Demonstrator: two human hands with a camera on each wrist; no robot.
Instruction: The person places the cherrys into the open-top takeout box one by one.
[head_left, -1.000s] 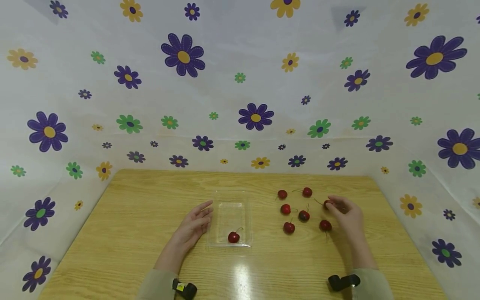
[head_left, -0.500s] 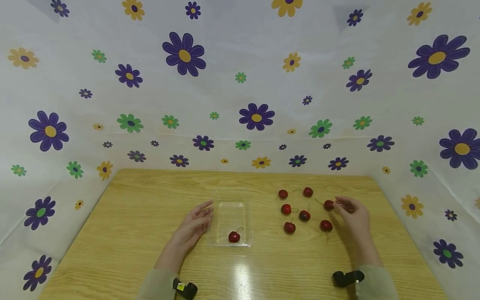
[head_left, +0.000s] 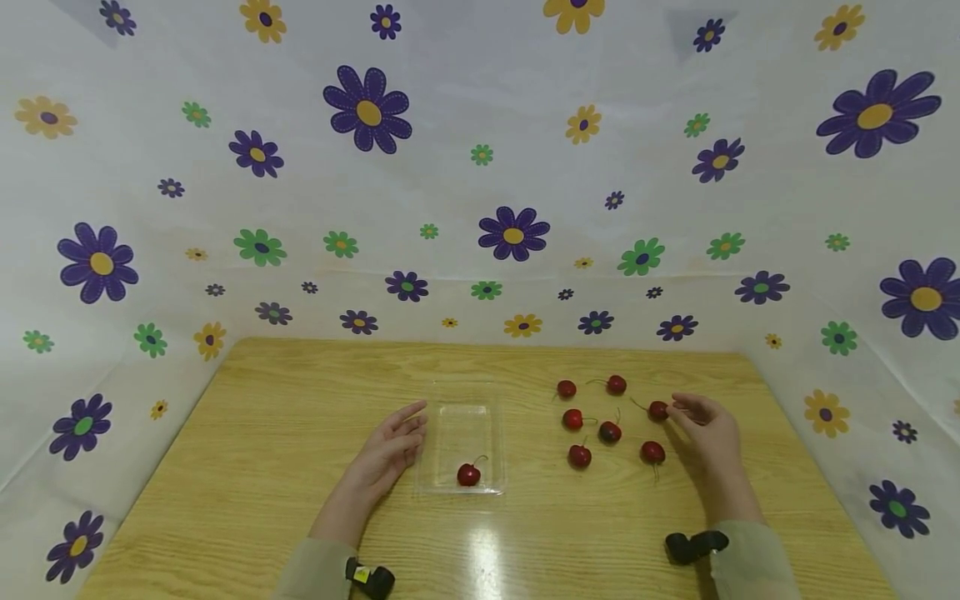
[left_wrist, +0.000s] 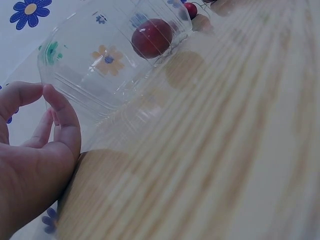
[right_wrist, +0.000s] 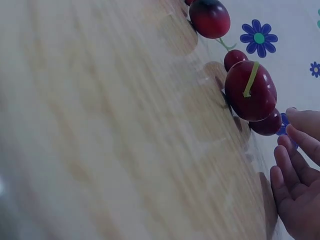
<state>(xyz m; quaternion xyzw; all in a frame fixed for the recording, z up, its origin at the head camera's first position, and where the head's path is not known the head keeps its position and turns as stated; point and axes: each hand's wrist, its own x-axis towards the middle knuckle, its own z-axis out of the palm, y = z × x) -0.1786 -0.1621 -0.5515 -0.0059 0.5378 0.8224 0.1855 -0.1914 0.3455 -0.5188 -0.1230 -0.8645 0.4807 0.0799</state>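
Note:
In the head view my left hand [head_left: 386, 458] lies beside the left wall of a clear plastic container [head_left: 498, 442], fingers loosely bent. Its fingertips are at the container's edge in the left wrist view; whether they press on it I cannot tell. A single red cherry [head_left: 468, 475] with a stem sits inside, at the near end. My right hand [head_left: 708, 429] is just right of a dark red cherry [head_left: 657, 410] on the table. In the right wrist view its fingers [right_wrist: 305, 142] are parted and hold nothing. Closer to me lies another cherry [head_left: 652, 452], stem toward me.
Several more cherries lie loose between the container and my right hand, among them a bright red cherry [head_left: 572, 419] and a far cherry [head_left: 616, 384]. The wooden table [head_left: 300, 400] is bordered by a flower-printed sheet [head_left: 442, 183].
My right hand has drawn back to the right from the cherry its fingers were on, and that cherry is still on the table. My left hand has not moved.

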